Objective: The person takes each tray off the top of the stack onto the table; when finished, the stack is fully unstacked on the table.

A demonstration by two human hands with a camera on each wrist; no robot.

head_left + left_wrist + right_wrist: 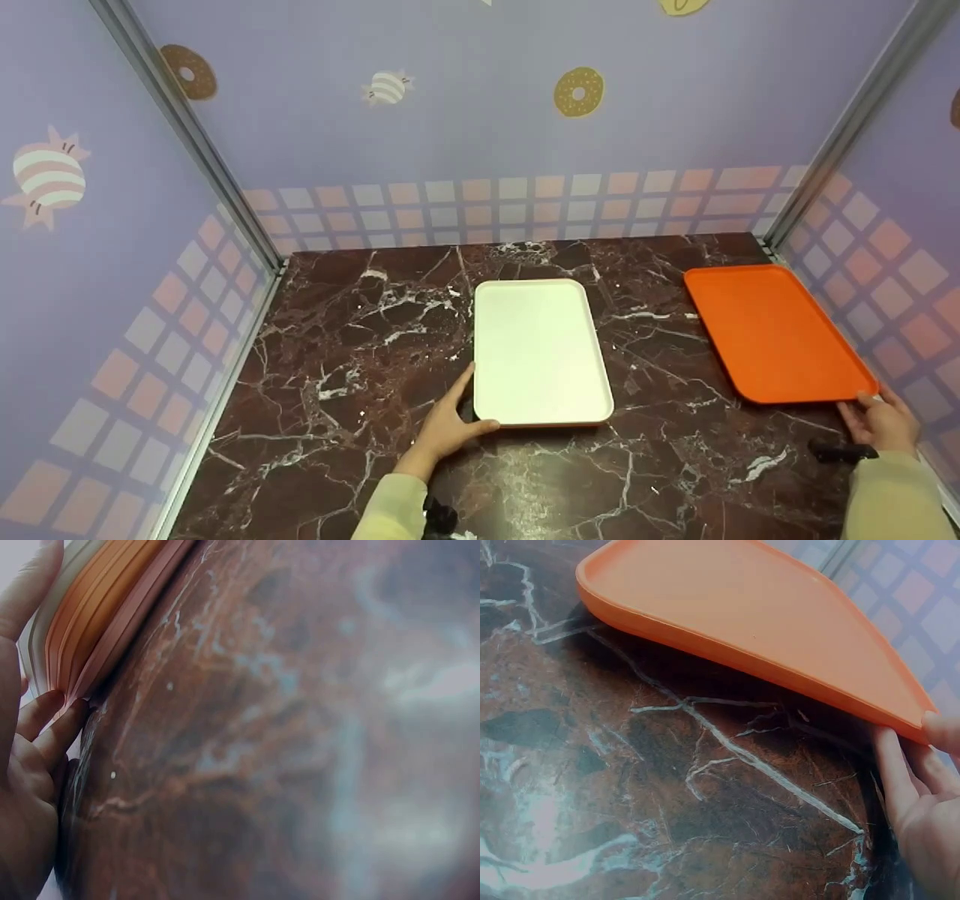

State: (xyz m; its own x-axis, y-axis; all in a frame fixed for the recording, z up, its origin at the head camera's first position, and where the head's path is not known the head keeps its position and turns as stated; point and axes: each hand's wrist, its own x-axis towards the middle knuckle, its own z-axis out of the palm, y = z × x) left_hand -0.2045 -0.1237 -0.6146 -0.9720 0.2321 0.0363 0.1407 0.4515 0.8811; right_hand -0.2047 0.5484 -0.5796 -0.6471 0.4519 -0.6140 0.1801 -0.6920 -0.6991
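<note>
A white tray (536, 352) tops a stack near the middle of the table. In the left wrist view, the edges of orange and pinkish trays (105, 611) show beneath it. My left hand (448, 431) is spread around the stack's near left corner, thumb at the front edge and fingers along the left side. Over at the right lies an orange tray (780, 334). Its near right corner is pinched by my right hand (885, 424), thumb at the rim and fingers underneath. In the right wrist view, a dark shadow shows under that tray's edge.
The table (360, 375) has a dark red marbled top with white veins. Purple walls with printed sweets stand at the back (480, 112), left and right. The orange tray's right side is close to the right wall (892, 247).
</note>
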